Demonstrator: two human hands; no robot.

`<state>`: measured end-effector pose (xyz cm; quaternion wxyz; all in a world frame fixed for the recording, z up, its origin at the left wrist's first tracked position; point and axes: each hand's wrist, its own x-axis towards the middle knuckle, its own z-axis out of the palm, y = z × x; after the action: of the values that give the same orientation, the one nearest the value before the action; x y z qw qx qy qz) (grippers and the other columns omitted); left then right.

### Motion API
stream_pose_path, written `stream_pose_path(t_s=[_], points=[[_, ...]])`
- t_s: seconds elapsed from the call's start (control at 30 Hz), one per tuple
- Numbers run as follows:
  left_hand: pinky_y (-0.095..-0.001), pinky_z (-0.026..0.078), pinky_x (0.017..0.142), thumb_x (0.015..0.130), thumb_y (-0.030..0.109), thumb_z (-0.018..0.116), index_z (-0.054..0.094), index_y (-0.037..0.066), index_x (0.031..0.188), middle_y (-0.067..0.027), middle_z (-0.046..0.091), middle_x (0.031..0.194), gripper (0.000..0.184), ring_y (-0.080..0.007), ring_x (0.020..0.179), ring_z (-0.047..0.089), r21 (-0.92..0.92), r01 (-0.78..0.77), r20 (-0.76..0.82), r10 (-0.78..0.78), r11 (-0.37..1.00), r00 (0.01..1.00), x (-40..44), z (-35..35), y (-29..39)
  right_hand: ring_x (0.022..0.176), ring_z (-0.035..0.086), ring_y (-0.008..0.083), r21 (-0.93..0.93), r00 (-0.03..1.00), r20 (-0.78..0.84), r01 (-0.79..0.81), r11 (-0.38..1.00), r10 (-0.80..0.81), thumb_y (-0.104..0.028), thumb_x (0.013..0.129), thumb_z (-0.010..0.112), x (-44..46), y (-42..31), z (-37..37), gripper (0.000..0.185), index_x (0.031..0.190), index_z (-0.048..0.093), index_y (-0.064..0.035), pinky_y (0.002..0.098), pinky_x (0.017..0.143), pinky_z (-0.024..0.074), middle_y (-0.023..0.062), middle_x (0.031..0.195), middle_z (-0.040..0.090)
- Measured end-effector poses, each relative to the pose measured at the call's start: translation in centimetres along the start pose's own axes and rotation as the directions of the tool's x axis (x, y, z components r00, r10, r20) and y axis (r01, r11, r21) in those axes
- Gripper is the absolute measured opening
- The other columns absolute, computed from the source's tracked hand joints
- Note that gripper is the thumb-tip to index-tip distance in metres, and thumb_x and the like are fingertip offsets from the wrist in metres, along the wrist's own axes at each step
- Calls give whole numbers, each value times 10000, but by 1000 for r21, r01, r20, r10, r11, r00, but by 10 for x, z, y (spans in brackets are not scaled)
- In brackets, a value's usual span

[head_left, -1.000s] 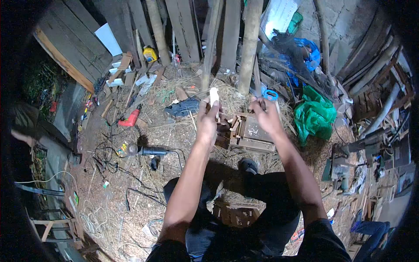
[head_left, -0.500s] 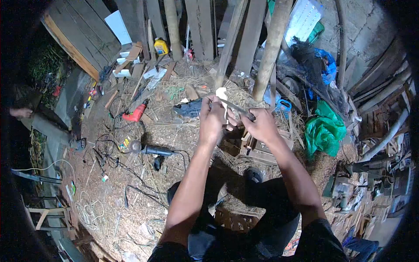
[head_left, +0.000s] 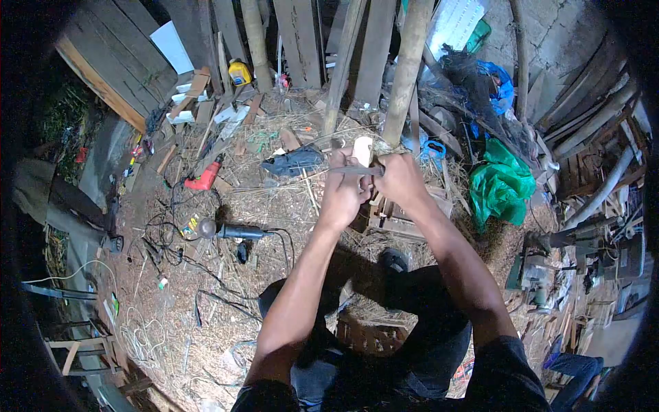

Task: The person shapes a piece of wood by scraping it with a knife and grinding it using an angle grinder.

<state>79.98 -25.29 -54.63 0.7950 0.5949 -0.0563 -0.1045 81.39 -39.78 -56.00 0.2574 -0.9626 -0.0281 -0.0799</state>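
My left hand [head_left: 343,196] is closed around a small pale piece [head_left: 362,150], whose top stands out above the fingers. A flat grey tool [head_left: 351,170], like a file or blade, lies level across that piece. The tool's right end is in my right hand [head_left: 400,178], closed with its fingers curled. Both hands are close together, above a low wooden box [head_left: 405,223]. The lower part of the pale piece is hidden by my fingers.
A red drill [head_left: 204,176] and an angle grinder [head_left: 240,232] with cords lie on the littered ground at left. Dark cloth [head_left: 293,161] lies beyond my left hand. A green plastic sheet [head_left: 501,182] is at right. Boards and poles stand at the back. Another person's legs [head_left: 576,374] show at lower right.
My right hand has moved left to my left hand, and the grey tool now lies across the pale piece. The view has shifted slightly.
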Motion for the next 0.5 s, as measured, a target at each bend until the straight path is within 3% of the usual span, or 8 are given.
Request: stream_pose_path(t_s=[0.13, 0.3, 0.33, 0.5], points=[[-219, 329, 456, 1013, 196, 375, 455, 72, 1139, -18, 470, 739, 193, -77, 585, 427, -75, 72, -37, -75, 995, 996, -22, 15, -2, 727, 667, 396, -12, 991, -53, -127, 992, 126, -224, 764, 621, 2, 26, -9, 223, 820, 708, -26, 472, 720, 550, 241, 733, 655], [-208, 292, 450, 1014, 193, 375, 461, 86, 1164, -19, 469, 786, 203, -68, 580, 397, -277, 83, -8, -88, 957, 996, -28, 19, -6, 726, 665, 401, -44, 998, -29, -58, 997, 57, -219, 762, 618, -18, 20, -14, 206, 814, 714, -44, 481, 720, 546, 242, 740, 655], [-212, 292, 446, 1007, 175, 385, 451, 76, 1201, -22, 477, 799, 227, -61, 594, 405, -278, 119, -35, -134, 953, 990, -28, 21, -4, 730, 665, 401, -32, 999, -1, -46, 998, 46, -219, 760, 618, -22, 17, -14, 207, 817, 715, -45, 481, 723, 545, 243, 746, 656], [-202, 296, 417, 973, 112, 400, 417, 73, 1285, -21, 488, 837, 315, -54, 616, 413, -158, 34, 47, -27, 987, 999, -36, 29, 0, 743, 668, 402, -44, 1000, 21, 1, 999, 0, -212, 745, 623, -38, 8, -24, 211, 841, 715, -49, 474, 742, 543, 247, 759, 660]])
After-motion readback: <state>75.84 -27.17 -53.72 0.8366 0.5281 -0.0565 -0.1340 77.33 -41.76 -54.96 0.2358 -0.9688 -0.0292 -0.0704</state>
